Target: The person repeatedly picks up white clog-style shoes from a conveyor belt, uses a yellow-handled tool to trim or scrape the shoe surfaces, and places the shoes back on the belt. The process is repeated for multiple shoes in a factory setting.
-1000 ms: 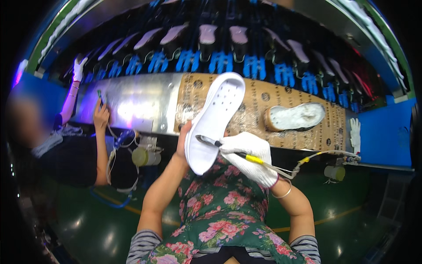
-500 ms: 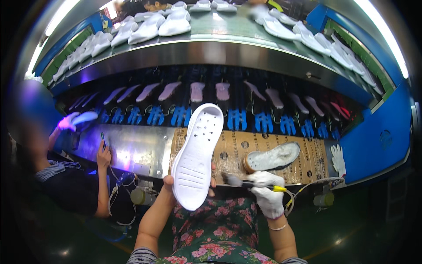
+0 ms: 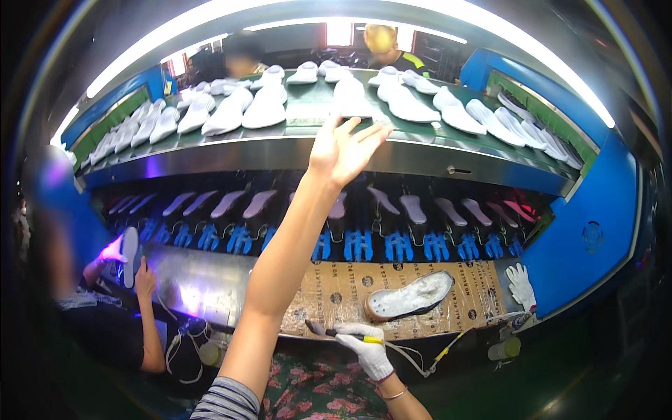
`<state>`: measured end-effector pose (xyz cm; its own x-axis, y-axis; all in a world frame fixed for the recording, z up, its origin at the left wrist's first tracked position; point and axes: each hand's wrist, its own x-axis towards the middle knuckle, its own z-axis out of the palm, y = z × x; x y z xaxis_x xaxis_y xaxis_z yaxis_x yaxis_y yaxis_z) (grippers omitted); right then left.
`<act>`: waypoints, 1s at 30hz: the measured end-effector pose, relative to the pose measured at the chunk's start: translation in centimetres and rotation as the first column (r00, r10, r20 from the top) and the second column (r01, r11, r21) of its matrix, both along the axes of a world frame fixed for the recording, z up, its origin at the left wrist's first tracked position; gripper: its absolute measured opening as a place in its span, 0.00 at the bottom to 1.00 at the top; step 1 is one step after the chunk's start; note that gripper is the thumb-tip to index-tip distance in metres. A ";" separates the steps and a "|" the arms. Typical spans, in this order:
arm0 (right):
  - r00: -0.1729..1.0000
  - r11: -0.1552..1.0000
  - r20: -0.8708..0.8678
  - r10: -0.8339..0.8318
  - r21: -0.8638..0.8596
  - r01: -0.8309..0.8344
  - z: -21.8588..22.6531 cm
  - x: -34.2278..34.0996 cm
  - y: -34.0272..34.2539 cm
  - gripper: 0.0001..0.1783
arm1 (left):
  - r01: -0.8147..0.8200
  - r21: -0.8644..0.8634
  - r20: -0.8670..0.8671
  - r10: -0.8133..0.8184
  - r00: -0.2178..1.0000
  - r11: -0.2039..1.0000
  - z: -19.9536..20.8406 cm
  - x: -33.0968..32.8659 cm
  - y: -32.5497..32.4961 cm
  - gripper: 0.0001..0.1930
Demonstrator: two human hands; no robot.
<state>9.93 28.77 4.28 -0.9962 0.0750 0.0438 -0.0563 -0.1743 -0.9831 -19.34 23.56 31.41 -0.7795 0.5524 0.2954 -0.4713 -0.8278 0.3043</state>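
Note:
My bare left hand point(image 3: 343, 155) reaches up to the edge of the upper green conveyor belt point(image 3: 308, 116), its fingers spread. A white shoe sole point(image 3: 348, 98) lies just beyond the fingertips; whether they touch it I cannot tell. Low in front of me, my gloved right hand point(image 3: 369, 352) grips a brush point(image 3: 331, 331) with dark bristles and a yellow part on the handle. Past that hand, a sole with a brown edge and a whitish, smeared inside point(image 3: 413, 296) rests on the brown cardboard point(image 3: 318, 297).
Several white soles point(image 3: 227, 112) line the upper belt. Below it hang pinkish insole-shaped pieces point(image 3: 413, 208) above blue clamps point(image 3: 358, 242). A white glove point(image 3: 520, 285) lies by the blue side panel point(image 3: 595, 231). At left, a co-worker point(image 3: 105, 329) holds a sole.
My left hand has let go of the white sole and moved up and forward to the belt, where a sole now lies. The right hand with the brush has shifted left and lower in view.

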 end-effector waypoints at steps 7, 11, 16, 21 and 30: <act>1.000 0.999 0.020 -0.006 0.034 0.005 -1.0 0.5 0.5 0.10 | -0.570 -0.457 -0.407 0.410 0.816 0.683 0.5 -6.1 -2.0 0.30; 0.999 1.000 0.025 -0.027 -0.007 0.028 -1.9 0.6 0.5 0.10 | -0.503 -0.428 -0.422 0.327 0.846 0.750 1.2 -5.7 -4.9 0.33; 0.997 0.993 0.074 -0.038 -0.108 0.046 -2.8 0.4 1.2 0.10 | -0.719 0.258 -0.965 -0.210 -0.158 -0.646 0.9 -6.4 -12.3 0.40; 0.992 0.975 0.108 -0.058 -0.209 0.080 -1.1 -0.3 -0.4 0.10 | -0.949 -0.185 -0.977 0.156 0.148 -0.255 0.5 -8.2 -22.7 0.22; 0.970 0.831 0.051 -0.237 -0.507 0.229 2.2 -2.5 1.8 0.10 | -0.905 0.035 -0.644 0.683 -0.345 -0.424 -7.3 10.8 -31.7 0.20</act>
<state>7.47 30.60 6.53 -0.9460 0.3203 -0.0508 -0.1711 -0.6261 -0.7607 -8.49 -8.10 24.14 -0.3050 -0.5904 0.7473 0.8359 0.2100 0.5071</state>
